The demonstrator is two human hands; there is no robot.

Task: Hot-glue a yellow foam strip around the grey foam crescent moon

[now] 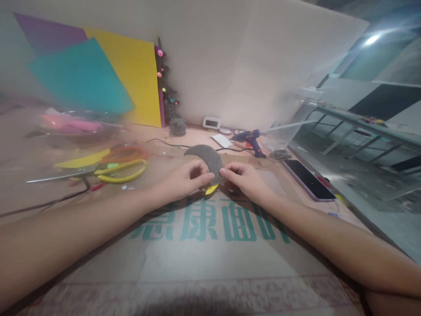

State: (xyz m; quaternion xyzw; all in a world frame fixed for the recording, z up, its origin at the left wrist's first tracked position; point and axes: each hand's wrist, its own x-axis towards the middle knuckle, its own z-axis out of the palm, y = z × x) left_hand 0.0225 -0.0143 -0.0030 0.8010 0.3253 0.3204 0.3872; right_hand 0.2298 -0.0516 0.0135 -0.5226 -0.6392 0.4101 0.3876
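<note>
Between my two hands is a dark grey crescent-shaped piece (204, 153), its curved tip pointing up and left. A bit of yellow (211, 189) shows at its lower end; whether it is joined to the grey piece is unclear. My left hand (195, 175) pinches the crescent's inner edge, thumb on top. On the outer edge, the thumb and fingertips of my right hand (241, 177) are closed on the same piece. Below both hands lies a sheet printed with large green characters (200, 224).
Yellow-handled scissors (121, 173) and orange-handled scissors (126, 153) lie left. Behind are a blue glue gun (251, 141), a small white digital clock (211, 123) and a dark pot-like object (177, 126). A phone (308, 180) rests near the right table edge. Coloured sheets (82, 74) lean at back left.
</note>
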